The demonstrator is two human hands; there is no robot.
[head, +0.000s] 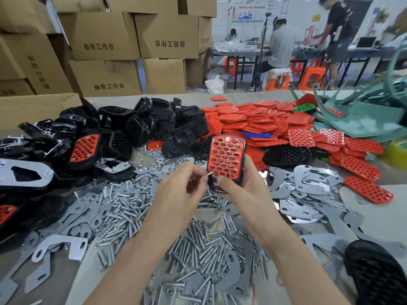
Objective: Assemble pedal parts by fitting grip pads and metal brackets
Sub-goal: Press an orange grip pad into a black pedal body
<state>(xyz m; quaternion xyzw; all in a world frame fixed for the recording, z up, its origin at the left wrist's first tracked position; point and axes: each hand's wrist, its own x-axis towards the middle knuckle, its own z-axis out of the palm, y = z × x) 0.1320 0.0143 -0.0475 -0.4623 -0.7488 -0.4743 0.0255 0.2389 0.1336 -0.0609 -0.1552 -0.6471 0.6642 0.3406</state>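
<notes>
The right hand [242, 191] is gripping a black rigid-plastic pedal [217, 187] faced with a perforated red grip pad [225, 157], holding it upright by its near end above the heaped silver bolts [123, 201]. The left hand [180, 194] is pinching one short silver metal bolt [209, 173] just left of that end. The pedal is looking light, stiff and glossy, so clasping its side edges is probably suiting it best.

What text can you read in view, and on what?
"曲奇工作台": upper cardboard box.
"曲奇工作台": lower cardboard box.
"曲奇工作台", upside down: middle cardboard box.
Too blurred or small: left box, wall posters, pedal sticker.
</notes>
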